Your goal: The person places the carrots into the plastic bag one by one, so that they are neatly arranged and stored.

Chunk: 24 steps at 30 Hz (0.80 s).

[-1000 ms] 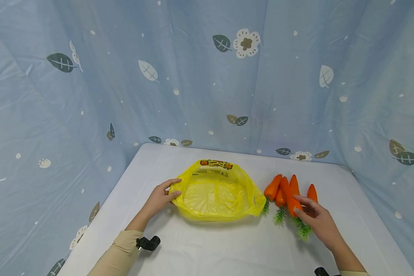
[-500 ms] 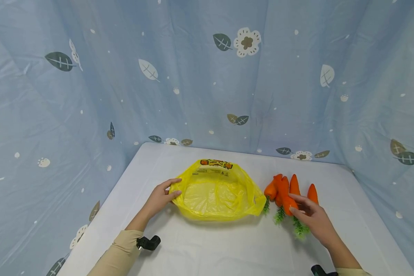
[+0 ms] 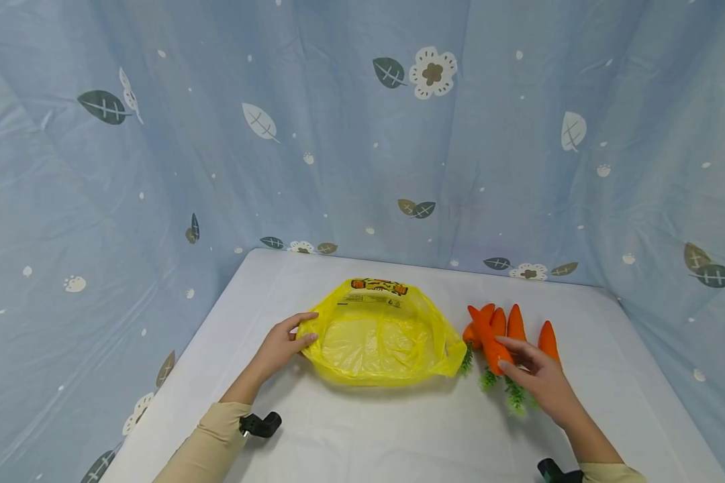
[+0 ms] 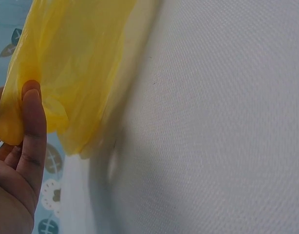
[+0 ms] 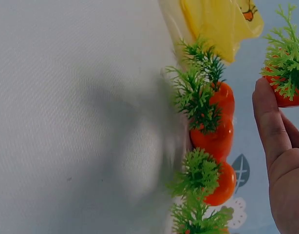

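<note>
My left hand (image 3: 280,345) pinches the left edge of a yellow plastic bag (image 3: 374,349), whose mouth gapes toward me. The left wrist view shows the thumb against the thin yellow film (image 4: 86,63). My right hand (image 3: 546,382) holds an orange carrot (image 3: 489,343) between thumb and fingers, tip pointing up and left. In the right wrist view this carrot (image 5: 288,101), with its green leafy top, is raised above several others. Those other carrots (image 3: 516,325) lie side by side on the table to the right of the bag, partly hidden behind the held carrot and my right hand.
A white cloth covers the table (image 3: 374,436). Behind it and at the sides hangs a blue curtain (image 3: 338,154) with leaf and flower prints. One carrot (image 3: 548,339) lies a little apart on the right. A black wrist camera (image 3: 260,424) sits on my left sleeve.
My right hand has lifted the carrot and moved it left toward the bag, across the other carrots, its tip swinging left. The left hand and bag have stayed in place.
</note>
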### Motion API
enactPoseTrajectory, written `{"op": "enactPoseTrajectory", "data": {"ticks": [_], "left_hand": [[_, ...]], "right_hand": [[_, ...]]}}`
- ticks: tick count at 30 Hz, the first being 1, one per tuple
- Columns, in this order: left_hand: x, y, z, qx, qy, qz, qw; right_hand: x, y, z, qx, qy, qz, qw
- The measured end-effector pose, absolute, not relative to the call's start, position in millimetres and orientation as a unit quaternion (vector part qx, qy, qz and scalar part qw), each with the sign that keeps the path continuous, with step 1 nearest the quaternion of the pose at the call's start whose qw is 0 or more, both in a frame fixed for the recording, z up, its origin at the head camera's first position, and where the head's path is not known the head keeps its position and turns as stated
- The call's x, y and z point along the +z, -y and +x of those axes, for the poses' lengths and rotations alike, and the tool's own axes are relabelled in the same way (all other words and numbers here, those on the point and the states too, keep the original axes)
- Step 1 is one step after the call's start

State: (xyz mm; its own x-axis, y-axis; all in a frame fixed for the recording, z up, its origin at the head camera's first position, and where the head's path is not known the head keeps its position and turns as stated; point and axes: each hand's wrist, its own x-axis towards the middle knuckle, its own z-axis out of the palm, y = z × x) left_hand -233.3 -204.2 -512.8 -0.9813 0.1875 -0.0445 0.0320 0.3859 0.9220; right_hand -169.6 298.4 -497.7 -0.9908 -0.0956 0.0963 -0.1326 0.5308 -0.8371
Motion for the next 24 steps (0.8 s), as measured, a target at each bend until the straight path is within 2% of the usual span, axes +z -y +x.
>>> {"op": "enactPoseTrajectory", "data": {"ticks": [24], "left_hand": [[-513, 207, -232, 0.560, -0.822, 0.079, 0.069]], "right_hand": [[-487, -275, -183, 0.510, 0.852, 0.116, -0.008]]}}
